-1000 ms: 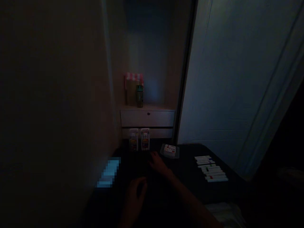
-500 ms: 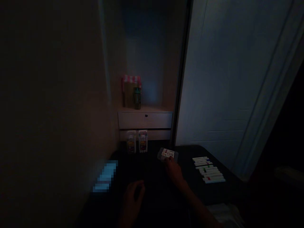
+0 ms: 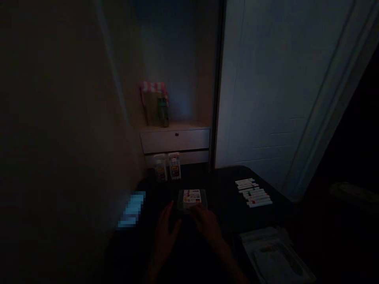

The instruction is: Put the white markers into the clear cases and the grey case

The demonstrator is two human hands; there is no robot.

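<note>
Head view. Lighting was poor and much detail was lost in shadow. A shallow translucent container (image 3: pixel 179 201) lay flat on the dark counter (image 3: pixel 220 185), in front of the person and just beyond both hands. A white printed label (image 3: pixel 192 196) with red marks showed on its top.

The right hand (image 3: pixel 208 225) was at the container's near edge, its fingers (image 3: pixel 197 210) bent and apparently in contact there; whether they were clenched on the edge could not be told. The left hand (image 3: pixel 166 232) was near the container's near left corner. Its fingers were released, the thumb well apart from them, and nothing was seen in its grasp.

To the right on the counter, white markers (image 3: pixel 257 195) lay side by side in a slanting row, some bearing red, green or blue marks. At the far side, a left clear pack (image 3: pixel 160 169) and a right clear pack (image 3: pixel 174 167) stood upright, close to each other, in front of a pale drawer unit (image 3: pixel 174 141). On the shelf (image 3: pixel 189 126) above it stood a bottle (image 3: pixel 162 113) with a green top, in front of a brown panel (image 3: pixel 151 108) draped with a red-and-white cloth (image 3: pixel 153 86). A pixelated pale blue patch (image 3: pixel 132 210) showed at the left. A flat translucent package (image 3: pixel 275 256) lay at the lower right, its contents indistinct.
</note>
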